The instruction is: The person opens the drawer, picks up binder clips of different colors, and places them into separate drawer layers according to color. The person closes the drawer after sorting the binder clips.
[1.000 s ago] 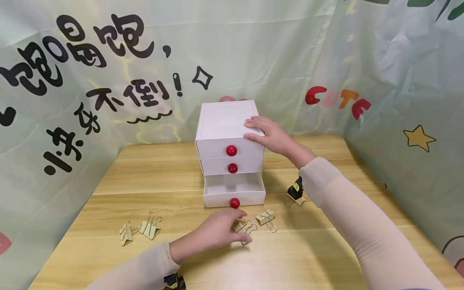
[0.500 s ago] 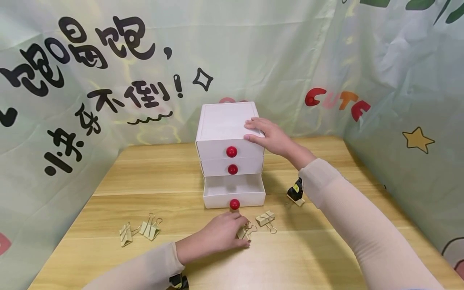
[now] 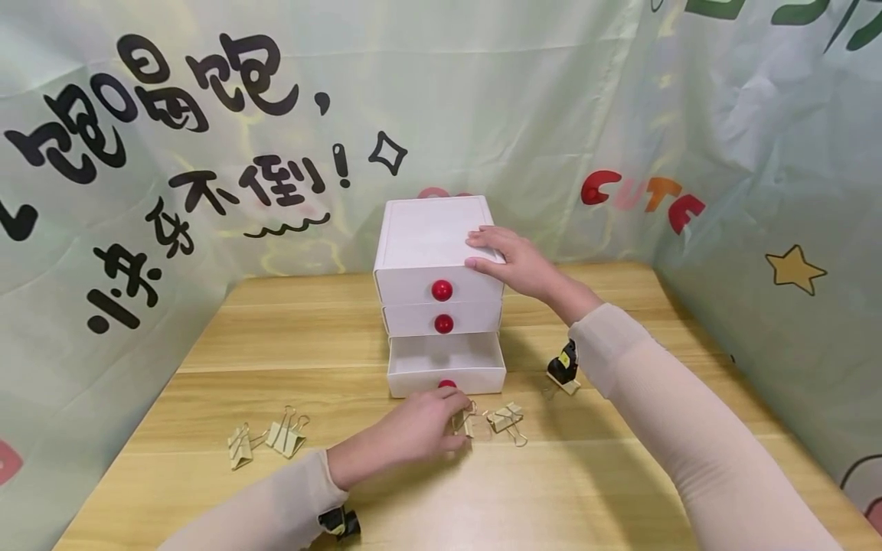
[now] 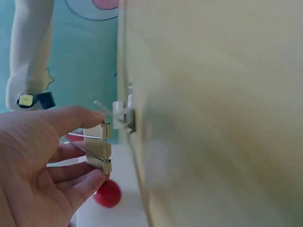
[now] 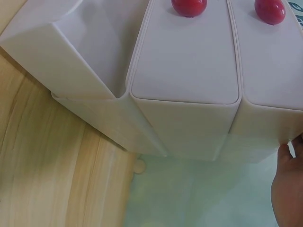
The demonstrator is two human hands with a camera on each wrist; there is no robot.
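Note:
My left hand (image 3: 420,428) pinches a gold binder clip (image 4: 98,146) between thumb and fingertips, just in front of the bottom drawer; its wire handles point back toward the palm in the left wrist view. A white three-drawer box (image 3: 430,229) with red knobs stands behind it. The bottom drawer (image 3: 413,383) is pulled out and its visible inside holds nothing. My right hand (image 3: 513,262) rests over the box's top right edge, fingers laid on the lid. Another binder clip (image 3: 506,417) lies just right of the held one.
Two binder clips (image 3: 240,446) lie at the left of the wooden table (image 3: 289,344). Another clip (image 3: 569,385) shows partly behind the black device (image 3: 563,363) on the right wrist. A printed cloth (image 3: 482,99) hangs behind and at both sides.
My left hand closed its fingers on the clip, then moved it slightly up toward the drawer front, now covering part of the lowest knob. The right hand stayed on the box.

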